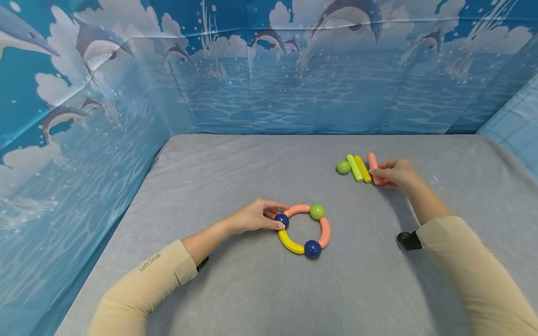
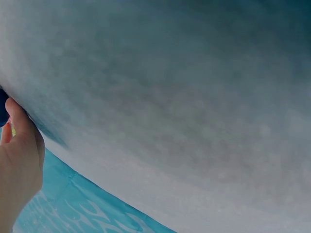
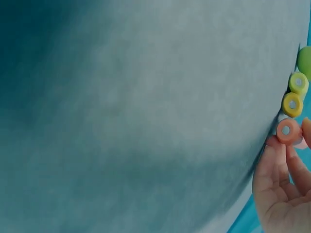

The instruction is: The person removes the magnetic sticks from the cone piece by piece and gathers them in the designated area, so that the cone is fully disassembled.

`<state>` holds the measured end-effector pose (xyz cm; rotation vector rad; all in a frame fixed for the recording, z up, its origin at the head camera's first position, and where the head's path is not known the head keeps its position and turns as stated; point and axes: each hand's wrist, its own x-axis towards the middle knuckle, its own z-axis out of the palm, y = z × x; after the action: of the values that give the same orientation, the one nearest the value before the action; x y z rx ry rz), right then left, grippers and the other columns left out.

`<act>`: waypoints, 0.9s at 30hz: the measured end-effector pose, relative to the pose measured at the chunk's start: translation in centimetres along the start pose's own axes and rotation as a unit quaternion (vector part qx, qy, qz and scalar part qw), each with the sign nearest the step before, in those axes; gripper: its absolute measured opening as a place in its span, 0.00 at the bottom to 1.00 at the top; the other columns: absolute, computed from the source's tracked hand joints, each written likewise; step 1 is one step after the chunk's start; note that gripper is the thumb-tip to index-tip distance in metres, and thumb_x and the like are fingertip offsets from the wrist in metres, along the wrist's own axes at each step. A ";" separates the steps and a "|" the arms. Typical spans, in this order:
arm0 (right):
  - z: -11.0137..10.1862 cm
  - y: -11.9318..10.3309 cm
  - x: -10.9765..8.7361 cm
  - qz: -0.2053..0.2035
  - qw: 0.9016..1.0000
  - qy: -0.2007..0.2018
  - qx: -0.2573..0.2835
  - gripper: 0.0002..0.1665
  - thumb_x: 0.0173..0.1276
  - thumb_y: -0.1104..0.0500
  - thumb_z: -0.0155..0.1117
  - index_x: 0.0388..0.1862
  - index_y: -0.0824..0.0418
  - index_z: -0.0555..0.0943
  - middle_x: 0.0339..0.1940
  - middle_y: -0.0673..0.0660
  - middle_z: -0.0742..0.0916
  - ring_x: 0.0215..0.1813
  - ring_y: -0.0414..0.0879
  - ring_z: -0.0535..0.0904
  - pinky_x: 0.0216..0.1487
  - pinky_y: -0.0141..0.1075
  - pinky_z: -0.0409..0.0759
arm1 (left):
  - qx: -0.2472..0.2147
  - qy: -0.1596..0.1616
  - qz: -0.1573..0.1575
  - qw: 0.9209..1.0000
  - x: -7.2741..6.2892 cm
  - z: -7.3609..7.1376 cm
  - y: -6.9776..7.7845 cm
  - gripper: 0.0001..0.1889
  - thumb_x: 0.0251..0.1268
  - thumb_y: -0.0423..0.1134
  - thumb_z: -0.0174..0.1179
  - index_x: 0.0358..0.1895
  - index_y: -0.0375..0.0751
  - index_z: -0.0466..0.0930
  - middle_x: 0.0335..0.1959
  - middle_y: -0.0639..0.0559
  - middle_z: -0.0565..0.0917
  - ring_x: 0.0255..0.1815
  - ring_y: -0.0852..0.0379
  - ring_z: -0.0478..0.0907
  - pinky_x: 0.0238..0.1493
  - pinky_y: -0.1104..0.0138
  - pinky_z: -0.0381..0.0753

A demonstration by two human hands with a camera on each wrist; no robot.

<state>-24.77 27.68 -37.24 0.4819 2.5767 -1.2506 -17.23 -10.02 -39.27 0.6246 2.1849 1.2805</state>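
Note:
A ring of curved rods and balls lies flat on the grey cloth. At its left side my left hand (image 1: 258, 216) pinches a dark blue ball (image 1: 281, 220) between thumb and fingers. From there run a curved pink rod (image 1: 299, 209), a green ball (image 1: 317, 212), a second curved pink rod (image 1: 325, 232), another blue ball (image 1: 313, 249) and a curved yellow rod (image 1: 291, 243). Farther back on the right, my right hand (image 1: 397, 174) grips a straight pink rod (image 1: 372, 161). The right wrist view shows its round end (image 3: 285, 130), with a silvery centre, at the fingertips.
Left of the pink rod lie a straight yellow rod (image 1: 362, 169), a light green rod (image 1: 355, 168) and a green ball (image 1: 343, 167), side by side. The grey cloth (image 1: 235, 168) covers the table. Behind and to the left hangs a blue dolphin-print curtain (image 1: 269, 93).

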 end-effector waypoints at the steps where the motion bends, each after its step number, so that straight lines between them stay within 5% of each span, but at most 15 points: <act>1: 0.2 0.0 0.1 0.002 1.000 0.001 0.000 0.35 0.63 0.51 0.64 0.60 0.73 0.69 0.37 0.59 0.79 0.28 0.41 0.76 0.32 0.33 0.79 | 0.001 0.001 -0.001 1.000 0.0 0.0 -0.1 0.25 0.58 0.34 0.65 0.60 0.38 0.74 0.47 0.45 0.78 0.44 0.56 0.75 0.46 0.68 0.76; 8: 0.3 0.4 0.6 0.002 1.000 -0.016 0.010 0.40 0.64 0.49 0.63 0.64 0.74 0.65 0.44 0.61 0.75 0.30 0.41 0.75 0.33 0.31 0.78 | -0.001 0.002 -0.004 1.000 0.0 -0.1 0.0 0.25 0.58 0.33 0.65 0.61 0.38 0.73 0.47 0.45 0.78 0.44 0.56 0.74 0.46 0.69 0.76; 15: -0.3 0.3 0.7 0.000 0.999 -0.043 0.013 0.37 0.64 0.50 0.63 0.63 0.73 0.66 0.34 0.53 0.78 0.31 0.42 0.75 0.35 0.33 0.79 | 0.000 -0.001 0.000 1.000 0.1 0.1 0.0 0.25 0.58 0.33 0.65 0.60 0.38 0.74 0.47 0.46 0.78 0.44 0.56 0.75 0.46 0.69 0.76; 27: -2.3 -0.6 -0.8 -0.044 0.997 -0.057 0.039 0.38 0.65 0.50 0.62 0.66 0.69 0.64 0.37 0.49 0.79 0.35 0.40 0.77 0.41 0.37 0.80 | -0.003 -0.001 -0.005 1.000 0.2 0.0 -0.1 0.25 0.58 0.33 0.65 0.61 0.37 0.73 0.48 0.46 0.78 0.45 0.55 0.74 0.47 0.68 0.76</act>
<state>-24.43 29.00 -35.10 0.3044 2.4860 -1.3696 -17.45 -9.96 -39.41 0.6116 2.1786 1.2795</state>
